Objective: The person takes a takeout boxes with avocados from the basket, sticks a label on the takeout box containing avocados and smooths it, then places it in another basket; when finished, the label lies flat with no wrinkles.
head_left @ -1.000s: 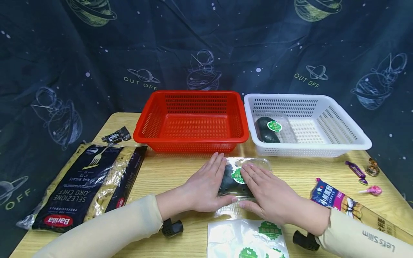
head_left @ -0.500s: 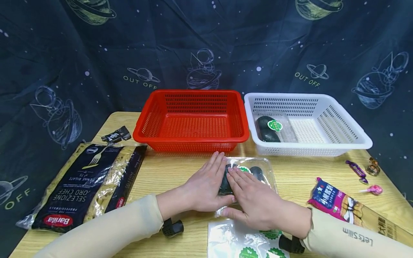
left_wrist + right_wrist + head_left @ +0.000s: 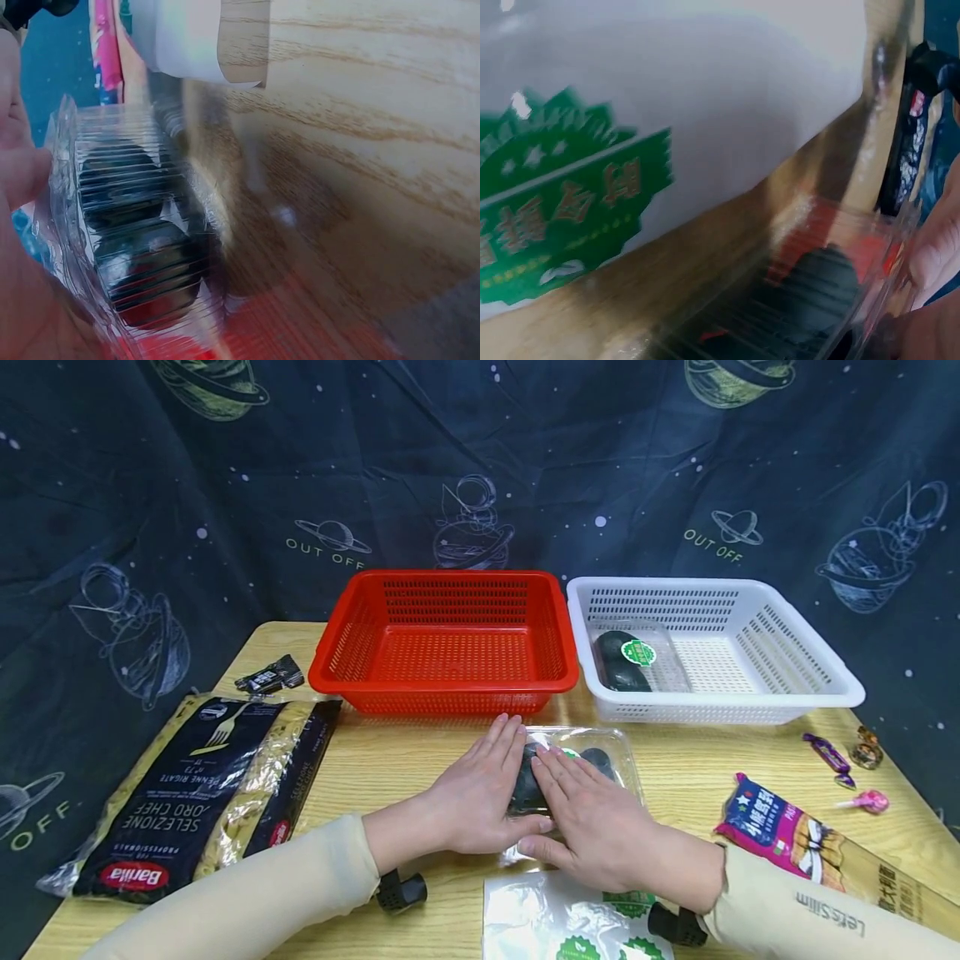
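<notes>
A clear plastic box [image 3: 620,752] with a lid lies on the table, holding dark, rounded pieces [image 3: 597,762]. My left hand [image 3: 480,793] lies with straight fingers along the box's left side. Across the lid rests my right hand [image 3: 600,822], fingers extended and pressing on the top. Those fingers hide most of a round green-and-white sticker [image 3: 572,752]. In the left wrist view the ribbed wall of the box [image 3: 124,176] shows the dark pieces [image 3: 146,274] behind it. Just in front lies a white sheet of green stickers [image 3: 525,906], partly under the right wrist.
Behind stand a red basket [image 3: 442,697] and a white basket [image 3: 720,710]; the white one holds a similar stickered box [image 3: 667,660]. A pasta bag [image 3: 202,785] lies left, near a black wrapped candy [image 3: 272,676]. Right are another food packet [image 3: 817,843], a lollipop [image 3: 870,802] and wrapped sweets [image 3: 828,758].
My right hand has slid left across the lid, covering most of the sticker and exposing the box's right side. It has barely moved in the last half second. My left hand stays in place.
</notes>
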{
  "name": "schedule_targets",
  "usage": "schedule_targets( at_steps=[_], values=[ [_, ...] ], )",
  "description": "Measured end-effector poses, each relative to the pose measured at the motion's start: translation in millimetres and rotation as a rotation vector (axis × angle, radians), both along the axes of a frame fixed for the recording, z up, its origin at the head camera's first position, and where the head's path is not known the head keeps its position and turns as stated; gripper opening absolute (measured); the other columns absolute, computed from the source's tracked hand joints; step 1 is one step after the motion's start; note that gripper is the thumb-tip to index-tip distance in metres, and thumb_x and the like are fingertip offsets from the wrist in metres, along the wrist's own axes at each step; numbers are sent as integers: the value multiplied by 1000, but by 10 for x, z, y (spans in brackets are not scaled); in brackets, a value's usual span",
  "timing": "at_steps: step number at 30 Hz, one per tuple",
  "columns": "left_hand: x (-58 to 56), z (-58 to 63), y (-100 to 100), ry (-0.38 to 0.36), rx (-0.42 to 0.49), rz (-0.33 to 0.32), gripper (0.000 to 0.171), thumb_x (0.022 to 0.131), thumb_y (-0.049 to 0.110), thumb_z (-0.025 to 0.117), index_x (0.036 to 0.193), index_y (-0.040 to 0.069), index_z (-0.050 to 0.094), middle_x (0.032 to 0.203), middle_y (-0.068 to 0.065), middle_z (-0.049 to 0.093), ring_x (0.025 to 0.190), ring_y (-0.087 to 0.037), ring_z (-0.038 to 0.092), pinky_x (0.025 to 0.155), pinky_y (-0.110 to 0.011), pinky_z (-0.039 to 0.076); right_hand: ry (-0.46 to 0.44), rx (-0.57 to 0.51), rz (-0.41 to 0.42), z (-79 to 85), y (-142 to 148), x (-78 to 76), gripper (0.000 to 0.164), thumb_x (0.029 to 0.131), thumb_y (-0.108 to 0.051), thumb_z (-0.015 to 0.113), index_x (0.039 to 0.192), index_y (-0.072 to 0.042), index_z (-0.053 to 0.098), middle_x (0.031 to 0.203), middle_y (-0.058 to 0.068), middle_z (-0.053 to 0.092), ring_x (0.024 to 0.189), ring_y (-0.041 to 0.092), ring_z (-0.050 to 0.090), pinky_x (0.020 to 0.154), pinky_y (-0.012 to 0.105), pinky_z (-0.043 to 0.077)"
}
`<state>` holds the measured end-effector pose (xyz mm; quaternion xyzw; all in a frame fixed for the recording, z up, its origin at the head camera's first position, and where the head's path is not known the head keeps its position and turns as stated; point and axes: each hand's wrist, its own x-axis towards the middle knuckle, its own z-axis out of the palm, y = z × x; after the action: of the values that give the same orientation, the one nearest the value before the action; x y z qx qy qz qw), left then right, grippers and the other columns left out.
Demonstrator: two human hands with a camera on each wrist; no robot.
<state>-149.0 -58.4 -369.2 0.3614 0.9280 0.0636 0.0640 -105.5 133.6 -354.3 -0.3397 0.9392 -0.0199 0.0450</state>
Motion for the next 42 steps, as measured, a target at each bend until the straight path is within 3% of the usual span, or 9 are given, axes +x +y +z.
schedule_targets(
  at_steps=[21,29,36,42],
  values=[
    [7,3,-1,0,6,19,106,86,75,33,151,-3,7,158,-18,-1,145,-32,-4,116,-39,10,174,53,-81,23,335,107,86,93,-64,38,140,8,40,149,22,34,139,35,29,112,47,26],
    [6,-1,12,8,5,16,106,86,75,34,150,-5,9,158,-19,0,145,-33,-2,116,-39,10,111,-5,-24,-12,332,47,85,92,-63,41,144,4,35,151,17,32,141,32,24,113,47,22],
    [5,-10,16,-4,1,26,105,86,74,37,150,-4,8,158,-18,0,145,-31,-4,116,-39,10,53,-18,24,-17,225,69,91,92,-69,31,145,4,32,153,16,27,143,31,20,114,45,20],
    [2,-6,18,-4,-1,16,105,86,73,37,150,-4,9,158,-18,0,145,-32,-4,116,-40,10,38,-37,67,-23,194,89,88,92,-68,31,147,2,31,155,14,25,143,28,19,114,42,21]
  ],
)
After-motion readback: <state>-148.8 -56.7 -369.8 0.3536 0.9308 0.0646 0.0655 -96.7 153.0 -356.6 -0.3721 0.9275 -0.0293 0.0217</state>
